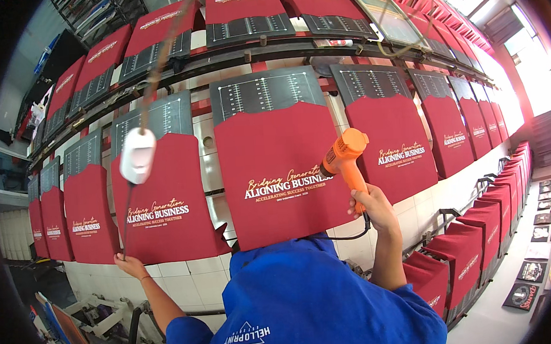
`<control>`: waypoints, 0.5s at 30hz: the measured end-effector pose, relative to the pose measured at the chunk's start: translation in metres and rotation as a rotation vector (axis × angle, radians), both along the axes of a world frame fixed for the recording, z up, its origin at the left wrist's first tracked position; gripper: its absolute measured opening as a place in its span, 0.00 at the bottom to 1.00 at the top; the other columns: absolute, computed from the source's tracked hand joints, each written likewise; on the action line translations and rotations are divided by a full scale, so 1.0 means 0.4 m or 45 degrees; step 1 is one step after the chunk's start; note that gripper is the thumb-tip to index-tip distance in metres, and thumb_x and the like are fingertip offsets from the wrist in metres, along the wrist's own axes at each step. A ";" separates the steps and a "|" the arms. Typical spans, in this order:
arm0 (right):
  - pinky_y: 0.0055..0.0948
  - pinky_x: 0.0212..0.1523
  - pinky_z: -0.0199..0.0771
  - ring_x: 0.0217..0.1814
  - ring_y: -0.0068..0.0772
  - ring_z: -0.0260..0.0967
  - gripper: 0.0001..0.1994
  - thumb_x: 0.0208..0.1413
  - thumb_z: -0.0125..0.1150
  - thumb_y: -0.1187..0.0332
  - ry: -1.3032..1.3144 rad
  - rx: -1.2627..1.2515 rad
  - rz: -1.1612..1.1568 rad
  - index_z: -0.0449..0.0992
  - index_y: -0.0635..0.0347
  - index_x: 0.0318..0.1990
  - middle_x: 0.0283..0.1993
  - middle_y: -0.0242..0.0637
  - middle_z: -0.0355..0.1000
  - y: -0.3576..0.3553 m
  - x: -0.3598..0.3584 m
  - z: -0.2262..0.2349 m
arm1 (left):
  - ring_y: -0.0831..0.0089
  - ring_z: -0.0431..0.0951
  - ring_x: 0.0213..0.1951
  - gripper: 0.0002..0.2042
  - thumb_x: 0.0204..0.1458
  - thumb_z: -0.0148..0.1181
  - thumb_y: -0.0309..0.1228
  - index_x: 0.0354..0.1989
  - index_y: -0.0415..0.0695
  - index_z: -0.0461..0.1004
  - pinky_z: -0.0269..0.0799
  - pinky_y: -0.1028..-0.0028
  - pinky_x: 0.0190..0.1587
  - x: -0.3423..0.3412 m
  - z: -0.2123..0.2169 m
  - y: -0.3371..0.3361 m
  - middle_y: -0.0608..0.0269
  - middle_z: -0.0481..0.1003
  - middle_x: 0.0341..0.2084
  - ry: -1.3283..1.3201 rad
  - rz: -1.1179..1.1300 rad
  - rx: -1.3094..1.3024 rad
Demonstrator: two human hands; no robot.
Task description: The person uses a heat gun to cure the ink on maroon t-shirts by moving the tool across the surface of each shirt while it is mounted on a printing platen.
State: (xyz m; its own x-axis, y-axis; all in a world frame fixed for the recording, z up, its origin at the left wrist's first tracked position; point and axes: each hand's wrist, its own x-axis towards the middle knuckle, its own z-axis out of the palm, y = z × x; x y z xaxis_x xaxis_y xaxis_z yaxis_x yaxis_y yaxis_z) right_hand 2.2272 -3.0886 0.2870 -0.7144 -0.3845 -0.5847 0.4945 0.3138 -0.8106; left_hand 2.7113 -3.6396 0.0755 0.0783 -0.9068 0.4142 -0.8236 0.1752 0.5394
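My right hand (377, 209) is wrapped round the handle of an orange heat gun (348, 159). Its nozzle points left, over the white and gold print on a red shirt (280, 140) stretched on a dark board. A black cord runs from the handle past my blue shirt. Off to the left, my left hand (131, 265) has its fingers closed on a thin black cord (127, 217) beside the lower edge of another printed red shirt (163, 171). That cord drops from a white plug connector (138, 155) hanging in the air on a blurred brown line.
More red shirts on dark, ruled boards (246, 30) form long rows at both sides and the back. A metal rail (232, 57) separates two rows. A screen frame (389, 16) lies at the back right, near another person's hand. Printed sheets (532, 271) lie at far right.
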 end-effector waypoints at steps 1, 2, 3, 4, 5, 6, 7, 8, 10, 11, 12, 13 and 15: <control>0.21 0.23 0.72 0.25 0.25 0.73 0.10 0.59 0.57 0.66 0.016 0.004 0.000 0.69 0.64 0.41 0.27 0.32 0.70 -0.009 0.008 -0.001 | 0.43 0.68 0.54 0.24 0.66 0.40 0.42 0.56 0.30 0.65 0.63 0.56 0.58 0.025 -0.003 -0.043 0.34 0.68 0.52 0.055 -0.017 -0.011; 0.21 0.23 0.72 0.25 0.25 0.73 0.10 0.59 0.57 0.66 0.040 0.016 -0.001 0.69 0.64 0.41 0.27 0.32 0.70 -0.019 0.018 -0.001 | 0.43 0.70 0.51 0.24 0.66 0.40 0.42 0.54 0.30 0.65 0.64 0.58 0.55 0.026 -0.001 -0.066 0.35 0.70 0.49 0.067 0.006 -0.048; 0.21 0.23 0.72 0.25 0.25 0.73 0.10 0.58 0.57 0.66 0.063 0.027 -0.001 0.69 0.64 0.41 0.27 0.32 0.70 -0.028 0.025 -0.002 | 0.43 0.70 0.51 0.24 0.66 0.39 0.42 0.53 0.29 0.66 0.64 0.58 0.55 0.025 -0.005 -0.079 0.35 0.70 0.49 0.107 0.027 0.018; 0.21 0.23 0.72 0.25 0.25 0.73 0.10 0.58 0.57 0.66 0.044 0.020 -0.009 0.69 0.64 0.41 0.27 0.32 0.70 -0.032 0.027 -0.002 | 0.43 0.70 0.51 0.24 0.66 0.39 0.42 0.53 0.29 0.66 0.64 0.57 0.54 0.031 0.000 -0.092 0.35 0.70 0.49 0.146 0.047 0.085; 0.22 0.23 0.72 0.25 0.25 0.73 0.10 0.58 0.57 0.66 0.025 0.013 -0.013 0.69 0.64 0.41 0.27 0.32 0.70 -0.036 0.024 0.001 | 0.43 0.70 0.50 0.24 0.66 0.38 0.43 0.52 0.28 0.66 0.64 0.57 0.53 0.033 0.001 -0.100 0.36 0.70 0.48 0.186 0.073 0.150; 0.22 0.23 0.71 0.25 0.25 0.73 0.10 0.58 0.57 0.66 0.006 0.005 -0.015 0.69 0.64 0.41 0.27 0.32 0.70 -0.041 0.021 0.003 | 0.42 0.70 0.49 0.25 0.66 0.37 0.44 0.50 0.29 0.67 0.64 0.57 0.52 0.027 -0.002 -0.109 0.36 0.70 0.47 0.225 0.087 0.138; 0.22 0.23 0.71 0.25 0.25 0.73 0.10 0.58 0.57 0.66 0.040 0.008 -0.010 0.69 0.64 0.41 0.27 0.32 0.70 -0.053 0.021 0.002 | 0.42 0.70 0.49 0.25 0.66 0.37 0.44 0.50 0.29 0.67 0.64 0.57 0.52 0.019 -0.008 -0.113 0.36 0.71 0.47 0.205 0.055 0.172; 0.22 0.23 0.71 0.25 0.25 0.73 0.10 0.58 0.57 0.66 0.068 0.014 -0.005 0.69 0.64 0.41 0.27 0.32 0.70 -0.069 0.025 -0.004 | 0.41 0.70 0.48 0.25 0.66 0.38 0.44 0.49 0.29 0.68 0.64 0.57 0.51 0.008 -0.010 -0.113 0.36 0.71 0.46 0.180 0.023 0.207; 0.23 0.24 0.71 0.25 0.25 0.73 0.10 0.57 0.57 0.66 0.086 0.029 0.005 0.69 0.65 0.41 0.27 0.33 0.70 -0.079 0.024 -0.003 | 0.42 0.70 0.48 0.23 0.66 0.38 0.43 0.49 0.31 0.69 0.64 0.56 0.51 -0.023 -0.020 -0.106 0.37 0.72 0.47 0.062 -0.038 0.238; 0.23 0.24 0.71 0.25 0.25 0.73 0.11 0.57 0.56 0.67 0.071 0.033 0.022 0.69 0.65 0.41 0.27 0.33 0.70 -0.083 0.021 0.000 | 0.43 0.71 0.48 0.23 0.66 0.38 0.42 0.49 0.32 0.70 0.65 0.55 0.51 -0.025 -0.026 -0.098 0.39 0.72 0.47 -0.035 -0.054 0.229; 0.23 0.25 0.71 0.25 0.26 0.73 0.11 0.57 0.56 0.67 0.058 0.037 0.033 0.69 0.65 0.41 0.27 0.33 0.70 -0.086 0.021 0.001 | 0.44 0.71 0.48 0.22 0.66 0.39 0.42 0.49 0.33 0.70 0.65 0.54 0.52 -0.043 -0.023 -0.091 0.41 0.72 0.48 -0.129 -0.077 0.220; 0.23 0.25 0.72 0.25 0.26 0.73 0.11 0.57 0.56 0.67 0.040 0.044 0.041 0.69 0.65 0.41 0.27 0.33 0.70 -0.087 0.023 0.003 | 0.45 0.71 0.49 0.21 0.66 0.39 0.42 0.49 0.35 0.71 0.65 0.52 0.51 -0.061 -0.023 -0.077 0.44 0.72 0.48 -0.270 -0.030 0.201; 0.23 0.25 0.72 0.25 0.26 0.73 0.11 0.57 0.56 0.67 0.004 0.056 0.056 0.69 0.66 0.41 0.28 0.33 0.70 -0.085 0.031 0.009 | 0.47 0.71 0.50 0.20 0.66 0.40 0.42 0.49 0.39 0.73 0.65 0.49 0.50 -0.128 0.034 -0.016 0.50 0.74 0.49 -0.553 0.063 0.161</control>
State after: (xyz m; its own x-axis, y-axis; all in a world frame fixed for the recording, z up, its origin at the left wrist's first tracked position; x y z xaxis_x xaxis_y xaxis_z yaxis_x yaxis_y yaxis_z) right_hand 2.2398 -3.1226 0.2904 -0.6990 -0.3897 -0.5997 0.4772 0.3705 -0.7969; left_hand 2.6601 -3.6461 0.0889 -0.0335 -0.9518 0.3048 -0.9840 0.0848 0.1568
